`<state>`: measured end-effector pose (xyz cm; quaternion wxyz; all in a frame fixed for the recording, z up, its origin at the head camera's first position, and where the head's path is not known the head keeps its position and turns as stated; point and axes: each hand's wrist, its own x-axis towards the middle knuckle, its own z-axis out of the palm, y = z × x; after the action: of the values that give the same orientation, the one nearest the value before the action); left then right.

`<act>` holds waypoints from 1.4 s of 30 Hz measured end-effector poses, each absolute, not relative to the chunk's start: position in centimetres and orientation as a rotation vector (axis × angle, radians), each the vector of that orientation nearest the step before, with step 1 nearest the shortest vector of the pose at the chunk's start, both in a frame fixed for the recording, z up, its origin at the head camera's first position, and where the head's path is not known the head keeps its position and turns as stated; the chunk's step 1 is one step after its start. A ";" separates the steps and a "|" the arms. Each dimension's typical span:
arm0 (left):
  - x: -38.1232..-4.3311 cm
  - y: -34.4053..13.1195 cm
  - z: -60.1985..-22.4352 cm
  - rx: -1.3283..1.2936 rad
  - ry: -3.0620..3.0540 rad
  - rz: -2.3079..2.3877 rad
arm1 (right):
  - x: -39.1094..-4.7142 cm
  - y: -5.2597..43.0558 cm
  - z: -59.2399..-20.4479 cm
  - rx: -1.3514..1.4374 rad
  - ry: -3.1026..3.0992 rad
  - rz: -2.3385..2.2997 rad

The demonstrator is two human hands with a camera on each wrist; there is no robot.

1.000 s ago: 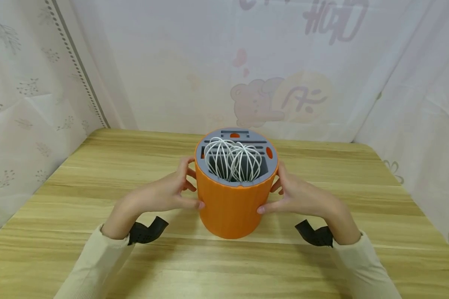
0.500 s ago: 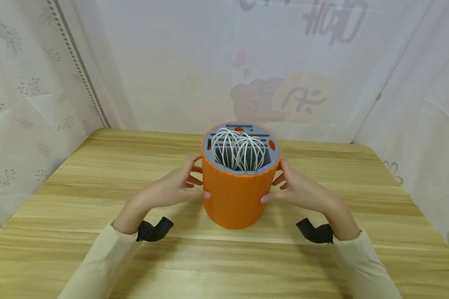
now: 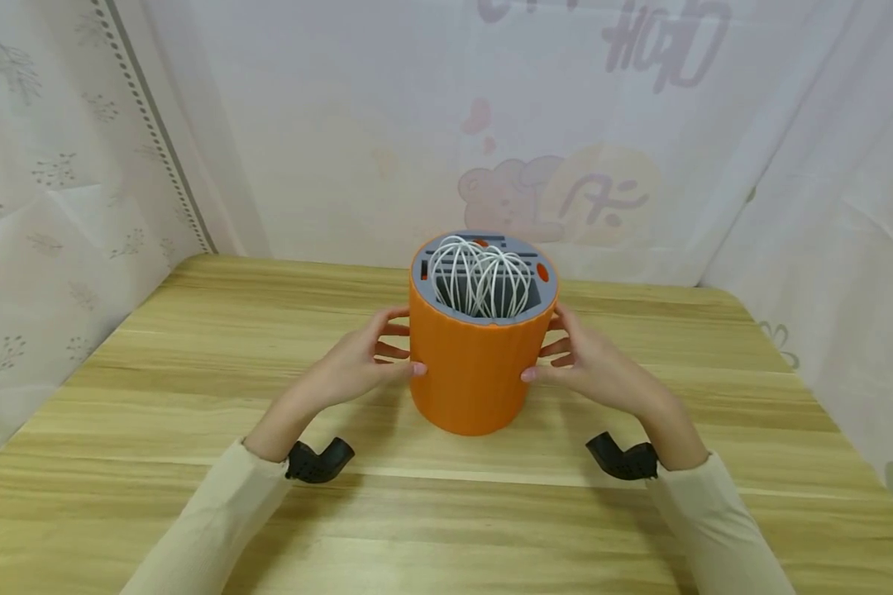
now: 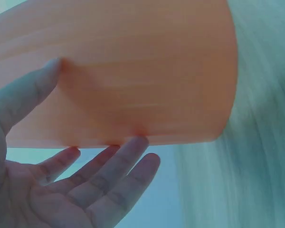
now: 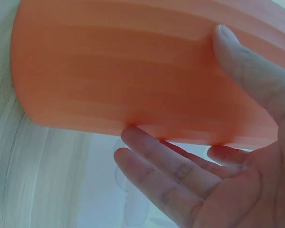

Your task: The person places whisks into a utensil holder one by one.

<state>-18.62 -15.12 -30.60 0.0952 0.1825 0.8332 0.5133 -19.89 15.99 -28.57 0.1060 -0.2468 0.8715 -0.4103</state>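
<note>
An orange cylindrical utensil holder [image 3: 472, 376] with a grey slotted top [image 3: 527, 246] stands upright on the wooden table. Two whisks [image 3: 479, 277] are in its large front compartment, pale wire loops upward and handles hidden inside. My left hand [image 3: 353, 365] grips the holder's left side, thumb toward the front and fingers around the back. On the opposite side my right hand [image 3: 594, 364] holds it the same way. Each wrist view shows thumb and fingertips against the ribbed orange wall [image 4: 156, 71], with palms apart from it.
Light wood-grain tabletop [image 3: 446, 529] surrounds the holder. A pale printed curtain [image 3: 327, 149] hangs behind the table's far edge, and more patterned cloth [image 3: 59, 207] hangs at the sides. Black curved wrist mounts [image 3: 320, 461] stick out below both hands.
Both hands have moved the utensil holder away from me, toward the table's far edge, and slightly right. The whisks have travelled with it, and the grip looks the same.
</note>
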 end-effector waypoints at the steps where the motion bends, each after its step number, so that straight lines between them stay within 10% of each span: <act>1: -18.6 -15.0 -30.6 0.535 2.474 1.529 | -19.9 16.0 -28.6 -0.718 2.561 -1.221; 42: -21.0 -12.6 -32.2 0.325 2.578 1.709 | -22.0 14.5 -31.4 -0.472 2.693 -1.354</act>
<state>-20.96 -12.56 -32.16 0.0157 0.1046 0.8288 0.5495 -22.04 14.53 -31.39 0.0451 -0.1547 0.8818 -0.4433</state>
